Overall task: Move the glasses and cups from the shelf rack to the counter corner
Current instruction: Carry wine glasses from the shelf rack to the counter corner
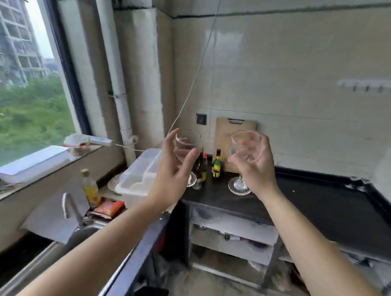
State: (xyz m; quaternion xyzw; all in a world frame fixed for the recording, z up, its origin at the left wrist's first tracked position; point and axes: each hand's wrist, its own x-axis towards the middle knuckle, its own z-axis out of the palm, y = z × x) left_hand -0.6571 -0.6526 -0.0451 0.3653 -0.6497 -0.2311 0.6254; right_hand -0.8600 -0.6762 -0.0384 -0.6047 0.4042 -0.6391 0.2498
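Presently, both hands are raised over the dark tabletop (311, 206) near its back corner, each holding a clear stemmed wine glass.

Left hand (173, 169): fingers wrapped around the bowl of the left glass (186, 145), thumb on the near side, index finger reaching up beside the rim. Glass upright; its foot shows just below the hand, next to the dark sauce bottles (201, 168). Cannot tell whether the foot touches the tabletop.

Right hand (256, 164): fingers clamped on the bowl of the right glass (245, 146), palm behind it. Glass upright, slightly tilted. Its stem and round foot (239, 187) are visible below the hand, at or just above the tabletop surface; contact not resolvable.

Surroundings: wooden cutting board (227, 136) leaning against the tiled wall behind the glasses. Small yellow-green bottle (216, 166) between the two glasses. Clear plastic bin (138, 178) to the left of the tabletop, by the sink faucet (72, 207). Shelves under the tabletop hold blurred items, not identifiable.
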